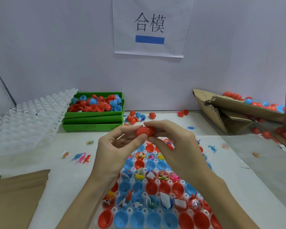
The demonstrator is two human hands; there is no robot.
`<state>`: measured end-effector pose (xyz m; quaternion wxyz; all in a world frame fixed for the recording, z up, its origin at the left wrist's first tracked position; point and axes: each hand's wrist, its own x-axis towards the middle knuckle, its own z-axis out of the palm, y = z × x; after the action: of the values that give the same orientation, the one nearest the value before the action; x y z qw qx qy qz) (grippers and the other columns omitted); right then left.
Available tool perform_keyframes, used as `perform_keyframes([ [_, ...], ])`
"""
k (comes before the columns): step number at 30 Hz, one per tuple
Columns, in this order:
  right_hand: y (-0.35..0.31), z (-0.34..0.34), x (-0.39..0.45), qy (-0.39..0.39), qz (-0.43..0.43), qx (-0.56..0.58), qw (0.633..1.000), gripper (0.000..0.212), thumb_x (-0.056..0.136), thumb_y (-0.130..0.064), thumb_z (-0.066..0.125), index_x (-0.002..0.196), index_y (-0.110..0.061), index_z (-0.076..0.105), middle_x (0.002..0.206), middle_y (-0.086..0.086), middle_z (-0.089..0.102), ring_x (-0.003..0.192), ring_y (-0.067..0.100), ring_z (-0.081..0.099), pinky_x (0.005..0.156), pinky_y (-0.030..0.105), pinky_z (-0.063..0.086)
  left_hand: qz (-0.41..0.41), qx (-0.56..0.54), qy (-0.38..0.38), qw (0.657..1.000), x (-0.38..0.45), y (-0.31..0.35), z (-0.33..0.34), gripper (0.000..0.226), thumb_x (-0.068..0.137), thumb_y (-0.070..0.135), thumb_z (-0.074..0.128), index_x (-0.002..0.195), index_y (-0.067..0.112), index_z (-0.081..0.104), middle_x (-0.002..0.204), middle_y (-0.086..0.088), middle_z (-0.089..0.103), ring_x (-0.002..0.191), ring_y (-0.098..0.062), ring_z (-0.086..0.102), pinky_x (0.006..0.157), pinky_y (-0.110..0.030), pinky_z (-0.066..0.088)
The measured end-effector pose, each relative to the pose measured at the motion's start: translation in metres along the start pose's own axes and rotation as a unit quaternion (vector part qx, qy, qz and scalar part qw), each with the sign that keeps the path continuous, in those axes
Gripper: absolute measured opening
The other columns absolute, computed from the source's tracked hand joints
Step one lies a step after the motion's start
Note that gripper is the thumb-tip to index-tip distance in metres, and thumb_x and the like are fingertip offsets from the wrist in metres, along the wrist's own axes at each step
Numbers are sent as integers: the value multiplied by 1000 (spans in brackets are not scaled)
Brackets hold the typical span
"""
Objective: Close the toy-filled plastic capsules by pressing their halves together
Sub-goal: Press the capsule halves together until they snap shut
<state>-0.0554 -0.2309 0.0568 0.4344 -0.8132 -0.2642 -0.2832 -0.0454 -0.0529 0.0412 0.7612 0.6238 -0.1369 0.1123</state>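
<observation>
Head view looks down on a white counter (pixel 69 166) against a pale wall, where a paper sign (pixel 149 27) hangs straight above the white capsule tray (pixel 157 180). Beyond the tray and to its left lie a stack of clear empty trays (pixel 28 119) and green bins (pixel 96 113) heaped with red and blue halves; beyond it to the right, torn cardboard (pixel 238 111) spills more shells. Loose toy dinosaurs (pixel 82 157) are scattered on the counter left of the tray.

Just above the tray's far end, both hands pinch one red capsule (pixel 145 131): the left hand (pixel 116 146) curls its thumb and fingers around the capsule's left half, and the right hand (pixel 170 142) grips the right half.

The likely trouble is a skewed press. If the rims meet off-line, the halves may jam or pop apart, and a toy or paper slip caught in the seam would stop it snapping shut. A slip of the smooth shell could drop it into the open filled halves (pixel 149 175) in the tray below, knocking their contents out.
</observation>
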Motion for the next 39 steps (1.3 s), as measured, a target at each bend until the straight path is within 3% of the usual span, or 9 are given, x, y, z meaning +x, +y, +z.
perform_keyframes([
  [5, -6, -2, 0, -11, 105, 255, 961, 36, 95, -5, 72, 129, -14, 70, 118, -3, 76, 113, 16, 72, 96, 23, 56, 43, 14, 8, 999, -2, 5, 1, 33, 74, 27, 89, 105, 27, 80, 101, 1, 81, 98, -17, 78, 82, -20, 60],
  [10, -9, 10, -4, -21, 49, 22, 998, 57, 93, -9, 76, 145, -23, 57, 128, -11, 66, 110, 6, 66, 96, 18, 54, 38, 11, 48, 998, -5, 4, 6, 35, 72, 23, 89, 106, 20, 81, 98, 0, 82, 97, -17, 78, 85, -20, 60],
  [15, -16, 27, -12, 59, 39, -174, 982, 56, 86, -14, 82, 137, -7, 62, 112, 1, 69, 91, 3, 56, 90, 16, 51, 39, 39, 47, 997, -11, 2, 15, 32, 73, 25, 89, 103, 22, 80, 95, 4, 82, 93, -15, 79, 81, -20, 61],
  [21, -18, 20, -11, 83, 12, -186, 979, 42, 87, -4, 78, 128, -1, 66, 99, 3, 67, 83, 7, 53, 85, 8, 43, 57, 34, 44, 997, -14, 5, 21, 27, 74, 24, 89, 100, 23, 79, 93, 5, 81, 91, -15, 79, 81, -21, 61],
  [28, -16, 17, -8, 58, -4, -174, 983, 51, 88, -3, 79, 136, -1, 62, 111, 5, 70, 92, 10, 61, 92, 3, 40, 63, 27, 21, 997, -12, 5, 17, 27, 75, 29, 88, 100, 24, 78, 97, 4, 81, 95, -15, 78, 83, -20, 60],
  [31, -16, 14, -6, 44, 2, -92, 995, 52, 92, -4, 75, 141, -9, 58, 121, -3, 69, 104, 4, 66, 96, 6, 46, 85, 0, -22, 996, -8, 5, 9, 28, 82, 22, 83, 109, 15, 77, 105, 0, 80, 102, -17, 77, 88, -22, 60],
  [33, -16, 8, -4, 2, 44, 67, 997, 51, 97, -5, 69, 142, -22, 55, 126, -13, 69, 115, 1, 66, 97, 14, 51, 106, 18, -30, 994, -6, 2, 5, 29, 84, 22, 83, 110, 12, 76, 111, 0, 77, 108, -20, 74, 93, -30, 60],
  [37, -17, 1, -2, -112, 116, 282, 946, 46, 102, -10, 62, 145, -20, 54, 130, -5, 71, 124, 13, 67, 100, 23, 53, 147, 124, -10, 981, -3, 3, -1, 46, 82, 51, 80, 123, 34, 69, 142, 14, 54, 135, -24, 55, 107, -42, 51],
  [39, -17, 0, -3, -147, 126, 328, 925, 42, 104, -13, 61, 145, -16, 56, 130, 4, 71, 125, 21, 66, 104, 30, 53, 141, 132, -86, 977, -4, 7, -3, 61, 88, 64, 69, 141, 36, 59, 158, 16, 43, 145, -23, 48, 110, -45, 49],
])
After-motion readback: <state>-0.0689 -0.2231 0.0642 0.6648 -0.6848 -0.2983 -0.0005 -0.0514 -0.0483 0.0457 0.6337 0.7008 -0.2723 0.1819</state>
